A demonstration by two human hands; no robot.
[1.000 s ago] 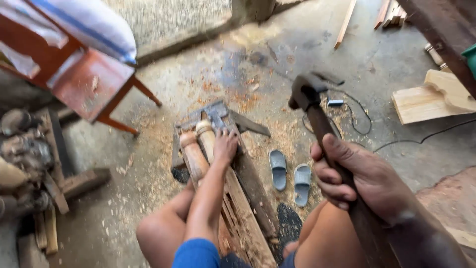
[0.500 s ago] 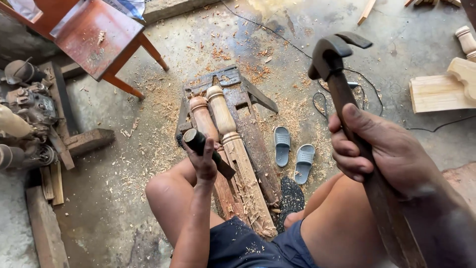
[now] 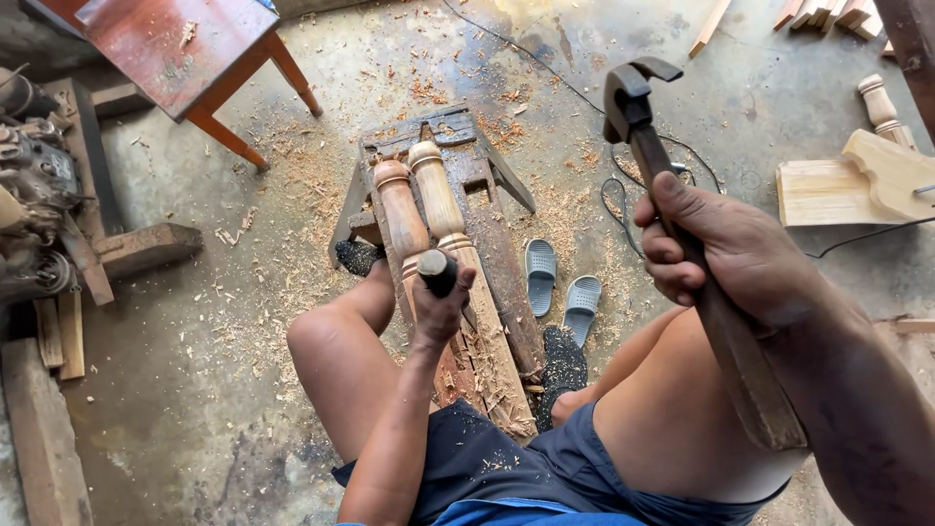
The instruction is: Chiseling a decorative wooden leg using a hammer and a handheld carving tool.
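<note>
Your left hand (image 3: pixel 440 310) is wrapped tight around a dark-handled chisel (image 3: pixel 437 273), its butt end pointing up, set against the nearer of two turned wooden posts (image 3: pixel 440 209) that lie side by side along a low wooden bench (image 3: pixel 492 229) between your knees. The posts are pale brown with rounded knobs at the far end, and the near stretch under the chisel is rough with carved cuts and chips. Your right hand (image 3: pixel 721 248) is closed fully around the wooden shaft of a hammer (image 3: pixel 682 253), held up high with its dark metal head (image 3: pixel 631 93) well above the bench, so the air between head and chisel is open. The bench is narrow: the posts take up its left half, and a bare strip of board runs along their right edge. Just right of the bench a pair of grey sandals (image 3: pixel 562 284) sits on the concrete floor (image 3: pixel 273 253), which is strewn with sawdust (thickest around the bench's far end). A black cable (image 3: pixel 623 200) loops beyond the sandals. Farther left stand a red table (image 3: pixel 180 44) and old machinery (image 3: pixel 39 185), well apart from your left knee; cut pale timber pieces (image 3: pixel 857 180) lie off to the right.
</note>
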